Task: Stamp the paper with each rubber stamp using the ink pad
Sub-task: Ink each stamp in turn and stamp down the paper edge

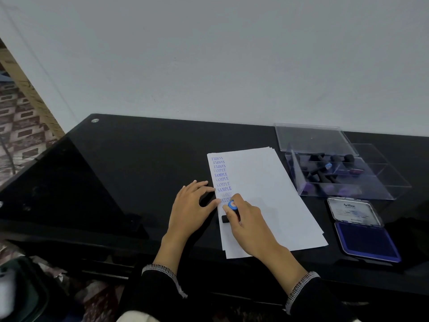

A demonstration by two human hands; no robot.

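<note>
A stack of white paper [267, 191] lies on the black glass table [130, 173], with a column of several blue SAMPLE prints down its left edge. My right hand [248, 221] grips a black rubber stamp with a blue round cap [232, 204], its base pressed on the paper's left edge below the prints. My left hand [189, 205] lies flat beside it, fingertips on the paper's left edge. The open blue ink pad [366, 240] sits to the right of the paper, lid raised.
A clear plastic box [339, 177] holding several more black stamps stands behind the ink pad, its clear lid [311, 140] lying behind it. The table's back edge meets a pale wall. A patterned floor shows at the left.
</note>
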